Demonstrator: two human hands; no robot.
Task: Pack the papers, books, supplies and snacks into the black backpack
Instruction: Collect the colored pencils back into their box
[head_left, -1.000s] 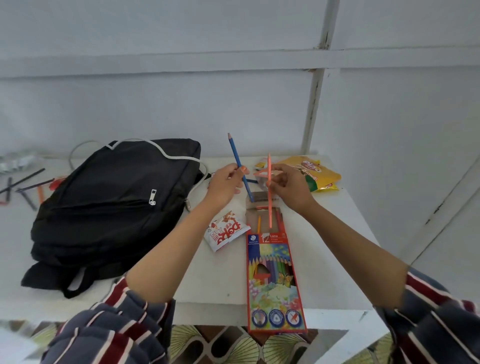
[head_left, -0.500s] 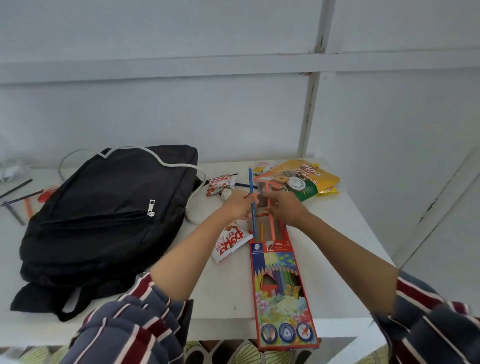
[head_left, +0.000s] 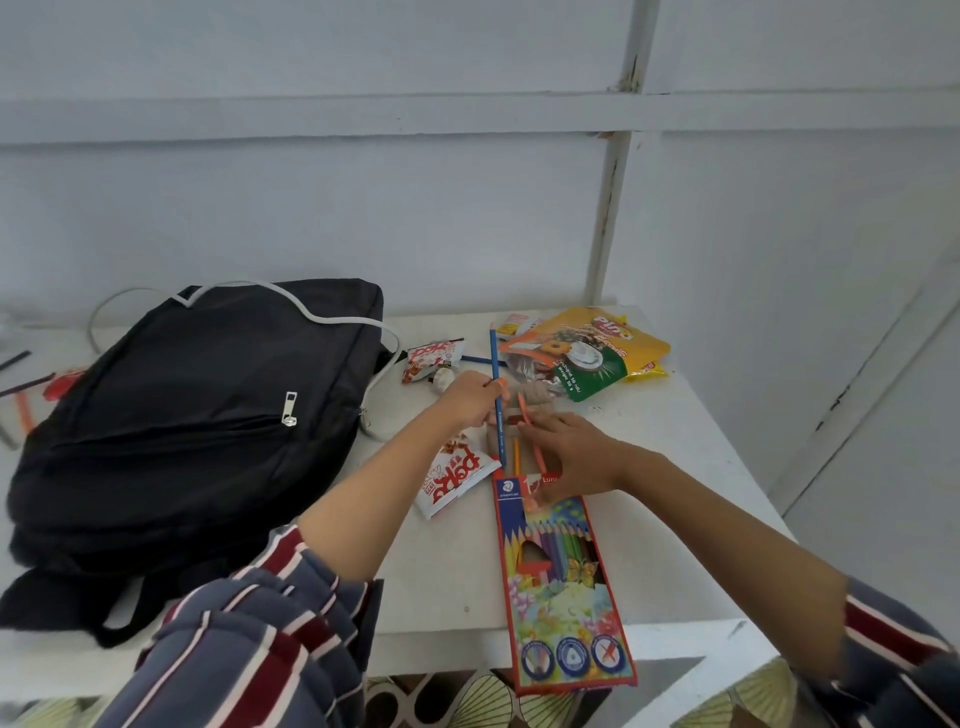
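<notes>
On the pencil box (head_left: 558, 582) I can read the blue Staedtler logo, a big "12" and the word "Luna"; below them are drawn colour pencils, a butterfly and three round symbols. The red-and-white snack packet (head_left: 457, 475) just left of the box has big red letters, but they are upside down to me and I cannot read them surely. A second packet of the same kind (head_left: 431, 358) lies farther back. The yellow and green snack bag (head_left: 587, 353) at the far right shows a biscuit and a coconut; its writing is too small to read.

The black backpack (head_left: 197, 415) lies flat on the left part of the white table (head_left: 675, 467), its front zipper (head_left: 289, 408) closed, a grey strap (head_left: 332, 317) curving along its top. Some loose pencils (head_left: 23, 410) lie at the far left edge, behind the backpack. The pencil box lies lengthwise in front of me, its near end hanging over the table edge and its far flap open. An orange pencil (head_left: 516, 454) sticks out of the opening.

My left hand (head_left: 470, 400) pinches a blue pencil (head_left: 496, 374), its point up and its lower end at the box opening. My right hand (head_left: 574, 457) is released, fingers stretched over the top of the box, the fingertips touching a red-orange pencil (head_left: 527, 421) that leans into the opening. Both sleeves are striped and pushed up.
</notes>
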